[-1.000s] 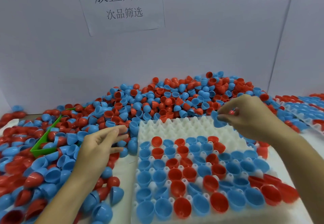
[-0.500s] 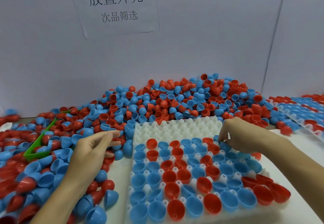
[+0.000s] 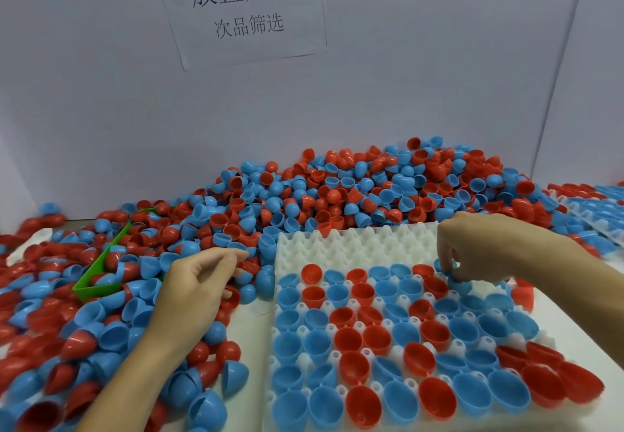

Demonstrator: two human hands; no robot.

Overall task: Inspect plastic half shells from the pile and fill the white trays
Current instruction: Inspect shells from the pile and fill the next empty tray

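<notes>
A white tray (image 3: 354, 242) is shown at about 5 o'clock in the view, with its near rows filled by red and blue half shells set mouth-up. Two or three far rows, at the tray's 12 o'clock edge, are seen bare, so the tray is judged well over half filled, with those rows left to do.

The right hand (image 3: 479, 246) is held over the tray's 2 o'clock corner, its fingertips pinched on a blue shell (image 3: 460, 285) that is being seated at the end of the partly filled row. The left hand (image 3: 192, 293) is laid on loose shells at 9 o'clock from the tray, fingers loosely curled towards a shell; whether anything is actually gripped cannot be told.

The pile (image 3: 354, 191) is heaped from 10 to 1 o'clock beyond the tray and remains large. A second tray (image 3: 597, 219), already carrying shells, is glimpsed at 3 o'clock. A green bin (image 3: 98, 283) is half buried at 9 o'clock, and a paper sign (image 3: 243, 9) is fixed to the wall at 12 o'clock.

The shells are thin, smooth, glossy plastic, some rounded and some more pointed. The tray is matt white, moulded in peaks and cups, and appears light and slightly flexible.
</notes>
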